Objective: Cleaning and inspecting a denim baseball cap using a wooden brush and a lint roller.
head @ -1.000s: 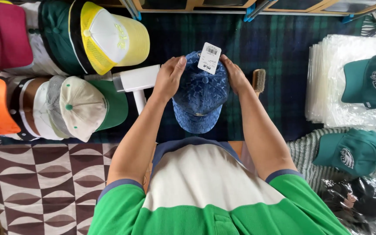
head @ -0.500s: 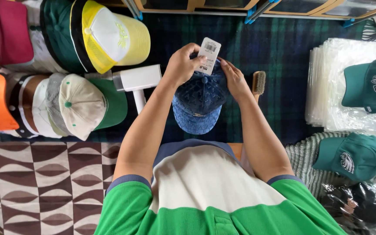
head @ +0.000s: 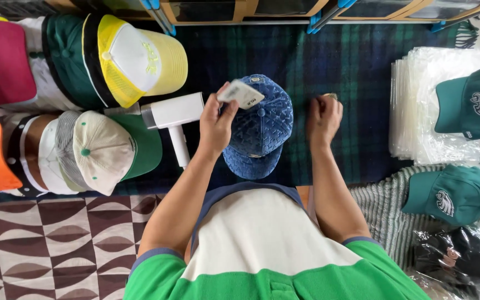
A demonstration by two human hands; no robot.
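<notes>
Pinching a pale cardboard tag [head: 241, 93] between the thumb and fingers of my left hand [head: 215, 123], I hold it just above the blue cap [head: 262, 129], which sits crown-up on the dark green plaid blanket [head: 356, 72] with its brim toward me. Its denim-like cloth is stitched in a raised geometric pattern, with a button on top of the rounded crown. My right hand [head: 322, 115] is clenched around a small brownish thing just right of the cap; a smooth white plastic handheld device [head: 174, 118] lies to the left.
</notes>
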